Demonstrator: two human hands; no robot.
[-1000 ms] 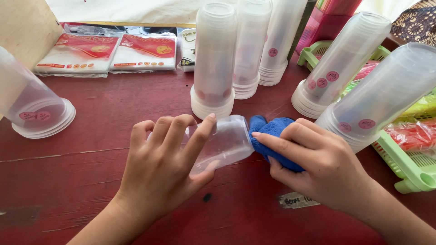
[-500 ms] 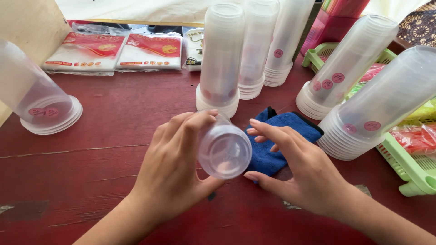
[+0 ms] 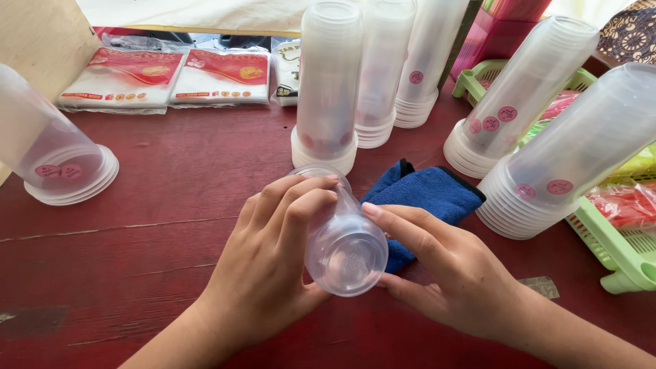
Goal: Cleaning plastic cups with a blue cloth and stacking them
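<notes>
Big dark red wooden table point(image 3: 137, 273), loaded with tall stacks of clear plastic cups point(image 3: 328, 82), most with small round pink stickers near the rims. Green plastic basket point(image 3: 615, 253) far right, red-and-white flat packets point(image 3: 171, 75) along the back edge. Blue cloth point(image 3: 430, 195) sits just behind the hands, partly hidden. Left hand point(image 3: 273, 273) wraps around a single clear cup point(image 3: 345, 249) lying on its side, base toward the camera. Right hand point(image 3: 444, 266) looks like it's touching the cup with loose fingertips, hard to be sure.
</notes>
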